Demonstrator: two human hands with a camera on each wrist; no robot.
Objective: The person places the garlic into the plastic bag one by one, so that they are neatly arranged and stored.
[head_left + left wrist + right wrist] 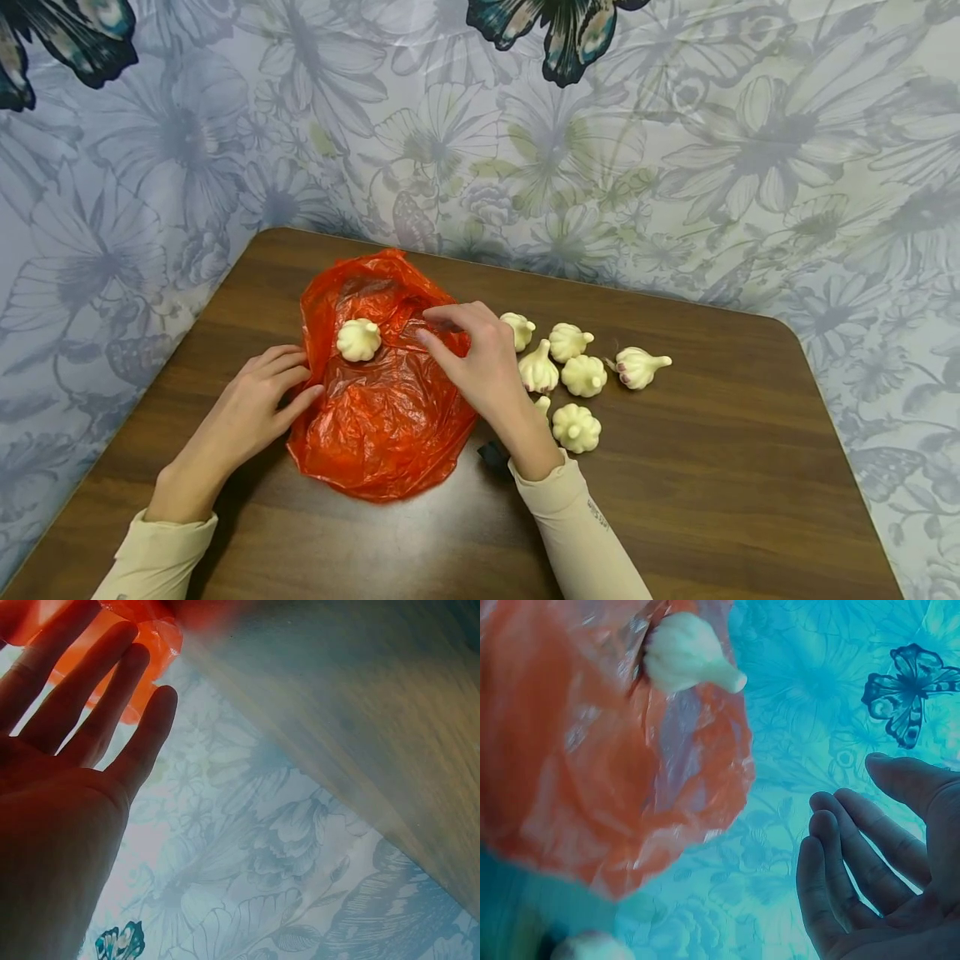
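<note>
Head view alone shows six garlic bulbs beside both loose, empty hands on the orange bag.

We see a thin, crinkled orange plastic bag, glossy and creased all over, lying on a dark brown wood-grain table with a smooth, faintly shiny top. The pale cream garlic bulbs look matt and smoothly ribbed, as does the single bulb on the bag. Behind hangs a soft floral printed cloth backdrop, matt. Beige sleeves look like fine knit.
</note>
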